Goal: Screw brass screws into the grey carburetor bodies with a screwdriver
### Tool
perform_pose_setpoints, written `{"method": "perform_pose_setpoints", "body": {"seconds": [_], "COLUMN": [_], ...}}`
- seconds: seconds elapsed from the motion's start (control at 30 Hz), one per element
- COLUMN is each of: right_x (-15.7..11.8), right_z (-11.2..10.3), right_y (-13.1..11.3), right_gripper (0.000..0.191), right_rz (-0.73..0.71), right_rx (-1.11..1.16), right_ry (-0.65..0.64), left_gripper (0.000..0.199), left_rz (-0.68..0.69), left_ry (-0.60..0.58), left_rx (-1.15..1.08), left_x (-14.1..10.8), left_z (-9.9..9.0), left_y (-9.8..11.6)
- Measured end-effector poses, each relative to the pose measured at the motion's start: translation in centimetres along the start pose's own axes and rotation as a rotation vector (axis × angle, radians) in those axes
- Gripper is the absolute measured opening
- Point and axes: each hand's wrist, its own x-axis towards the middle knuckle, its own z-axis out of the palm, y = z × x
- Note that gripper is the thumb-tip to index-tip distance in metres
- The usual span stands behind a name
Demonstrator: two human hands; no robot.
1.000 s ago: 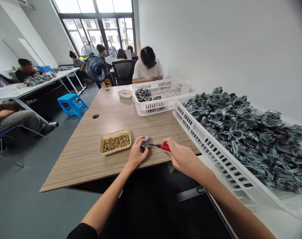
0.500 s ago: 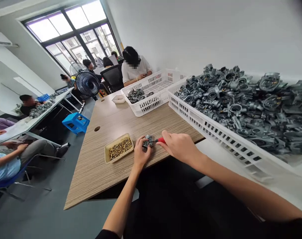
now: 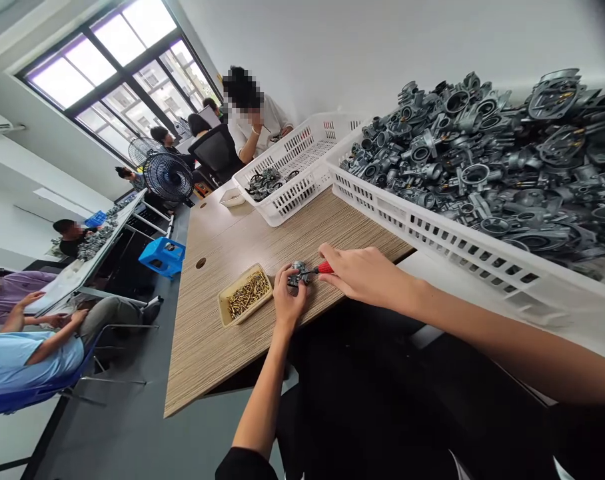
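On the wooden table (image 3: 197, 347), near its front edge, my left hand (image 3: 288, 299) grips a small grey metal casting (image 3: 300, 272), which looks like a carburetor body. My right hand (image 3: 365, 275) is closed round the red handle of a screwdriver (image 3: 325, 268). The dark shaft points left and its tip meets the casting; exactly where it sits is too small to tell. Just left of my left hand stands a cream tray (image 3: 224, 313) full of small brass parts (image 3: 247, 293).
At right, a white crate (image 3: 407, 230) is heaped with grey castings (image 3: 462, 173). Another white crate (image 3: 282, 217) farther back holds several castings, beside a small white tray (image 3: 231, 198). A co-worker (image 3: 255, 120) sits behind it. Left are a fan (image 3: 168, 177) and blue stool (image 3: 162, 257).
The view has shifted, so the table sits slightly farther right. My hands keep hold of the casting and the screwdriver. The co-worker behind the crate has raised a hand towards the head.
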Motion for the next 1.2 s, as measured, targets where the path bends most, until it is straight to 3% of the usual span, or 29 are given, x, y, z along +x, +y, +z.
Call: {"method": "perform_pose_setpoints", "body": {"seconds": [0.07,0.13,0.27,0.43,0.5,0.7,0.9,1.03,1.2], "right_x": [-0.1,0.1,0.4,0.1,0.3,1.9,3.7,4.3,4.0], "right_z": [-0.2,-0.2,0.3,0.2,0.0,0.8,4.7,7.0,7.9], "right_y": [0.1,0.0,0.0,0.1,0.4,3.8,7.0,7.2,6.8], "right_gripper": [0.021,0.019,0.037,0.020,0.019,0.021,0.017,0.023,0.027], "right_rz": [-0.054,-0.011,0.145,0.006,0.028,0.259,0.380,0.458,0.451], "right_rx": [0.046,0.032,-0.034,0.077,0.079,0.246,0.576,0.860,1.220], "right_ry": [-0.012,-0.007,0.007,-0.005,-0.010,0.114,0.131,0.031,-0.226], "left_gripper": [0.023,0.023,0.023,0.025,0.028,0.047,0.046,0.041,0.037], "left_rz": [0.000,0.003,0.013,0.029,0.026,-0.008,-0.038,-0.028,-0.017], "left_ry": [-0.006,-0.012,0.000,0.001,-0.007,0.048,0.139,0.164,0.162], "left_rx": [0.000,0.002,0.006,0.038,0.030,0.006,0.006,0.035,0.060], "left_x": [0.0,0.0,0.0,-0.1,-0.1,-0.2,-0.3,-0.3,-0.3], "left_z": [0.0,0.0,0.0,0.1,0.2,0.5,0.9,1.0,0.8], "left_y": [0.0,0.0,-0.2,-0.4,-0.5,-1.3,-1.7,-1.7,-1.5]}}
